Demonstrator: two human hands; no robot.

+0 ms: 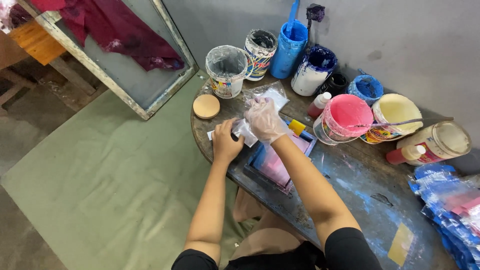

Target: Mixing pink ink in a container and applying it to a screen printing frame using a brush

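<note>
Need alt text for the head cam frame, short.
A person's bare left hand and plastic-gloved right hand handle a small clear plastic bag over a paint-stained round table, beside a blue-framed printing screen. Open paint buckets, including a pink one, crowd the table's far edge.

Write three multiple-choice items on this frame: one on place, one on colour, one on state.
1. Where is the round wooden lid?
A. left of the hands
B. on the pink bucket
C. on the floor

2. What colour fills the bucket right of the hands?
A. green
B. pink
C. black

3. Which hand wears a clear glove?
A. left
B. right
C. both

Answers: 1 A, it lies on the table edge left of the hands. 2 B, pink coats its inside. 3 B, the right hand is gloved, the left hand is bare.
</note>
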